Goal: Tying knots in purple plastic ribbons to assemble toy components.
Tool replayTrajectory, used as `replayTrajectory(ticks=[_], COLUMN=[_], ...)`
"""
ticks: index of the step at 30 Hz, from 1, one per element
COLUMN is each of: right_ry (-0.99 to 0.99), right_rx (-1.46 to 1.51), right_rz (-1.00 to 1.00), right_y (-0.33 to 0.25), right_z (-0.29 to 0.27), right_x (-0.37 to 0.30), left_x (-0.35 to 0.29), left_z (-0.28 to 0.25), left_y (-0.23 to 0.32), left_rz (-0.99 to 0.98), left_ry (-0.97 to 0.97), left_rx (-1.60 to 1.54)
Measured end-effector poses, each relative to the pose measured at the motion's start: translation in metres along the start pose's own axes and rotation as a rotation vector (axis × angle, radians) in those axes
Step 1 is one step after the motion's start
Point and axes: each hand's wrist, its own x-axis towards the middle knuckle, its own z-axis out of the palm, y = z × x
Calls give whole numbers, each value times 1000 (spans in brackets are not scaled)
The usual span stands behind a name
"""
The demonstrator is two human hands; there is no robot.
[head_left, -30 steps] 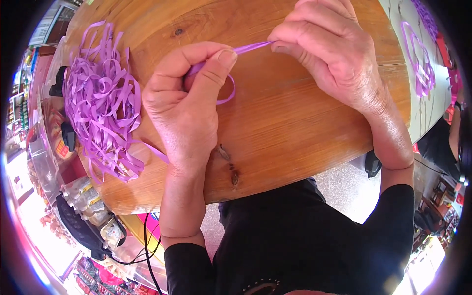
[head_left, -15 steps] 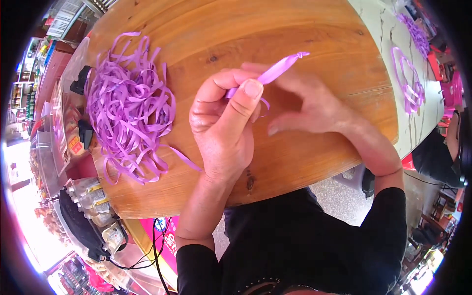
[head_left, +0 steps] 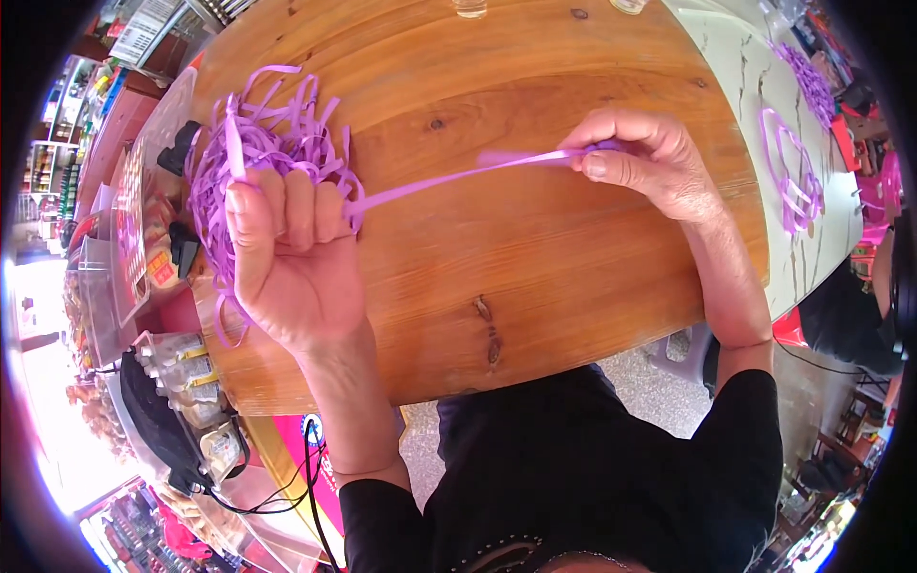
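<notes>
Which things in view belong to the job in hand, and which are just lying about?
In the job:
- purple ribbon, held by left hand and right hand
- ribbon pile
- wooden table

Apparently just lying about:
- black cable
- clear cups, cut off at the top

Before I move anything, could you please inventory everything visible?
Table: one, brown, centre
Veined surface: one, white, right
Ribbon strip: one, purple, held, centre
Ribbon pile: one, purple, table's left
Looped ribbon: one, purple, veined surface
Ribbon heap: one, purple, upper right
Vessels: two, clear, far edge
Cables: several, black, lower left
Shelf goods: many, mixed, left
Another person: one, black-clothed, right edge
Shirt: one, black, bottom
Left grip: one, bare, before pile
Right grip: one, bare, table's right
</notes>
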Motion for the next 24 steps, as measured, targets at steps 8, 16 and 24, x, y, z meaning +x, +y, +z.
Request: replayTrajectory(ticks=[8, 16, 24], right_ry=[30, -51, 72], right_rx=[-18, -278, -338], right_rz=[3, -153, -264], right_y=[3, 8, 1], right_z=[-4, 4, 11], right_x=[-1, -4, -3], left_x=[-4, -10, -32], left_z=[-46, -12, -4], left_y=[21, -42, -89], left_rz=[404, 902, -264], left_ry=[375, -120, -130], left_rx=[749, 1881, 941])
